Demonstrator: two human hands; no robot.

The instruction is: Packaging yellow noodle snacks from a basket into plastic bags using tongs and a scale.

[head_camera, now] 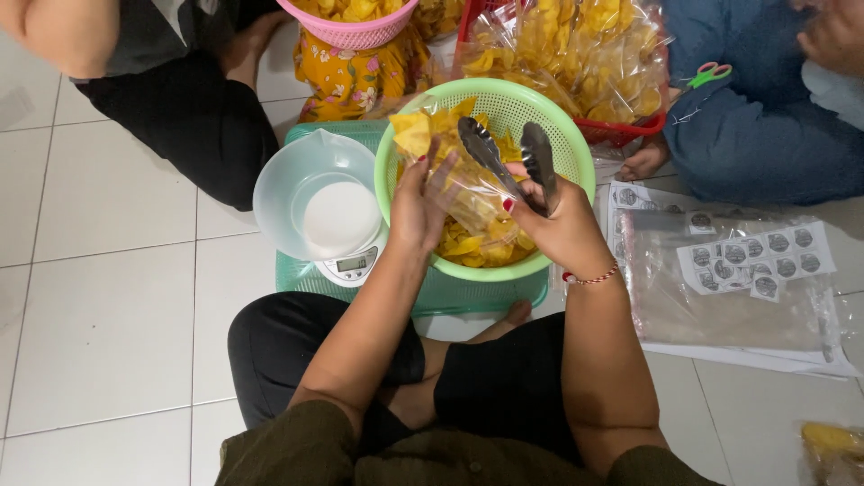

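Note:
A light green colander basket (576, 157) of yellow chips (418, 133) sits in front of my crossed legs. My left hand (417, 209) holds open a clear plastic bag (475, 193) over the basket. My right hand (562, 225) grips metal tongs (513, 157) whose tips point away from me, over the chips, and it touches the bag's edge too. A beaded bracelet circles my right wrist.
A clear bowl (306, 175) stands on a small digital scale (353, 264) left of the basket, on a teal tray (486, 297). Round sticker sheets (756, 261) and clear bags lie right. Bagged chips in a red basket (621, 130), a pink basket (355, 34), scissors (711, 74) and other people sit beyond.

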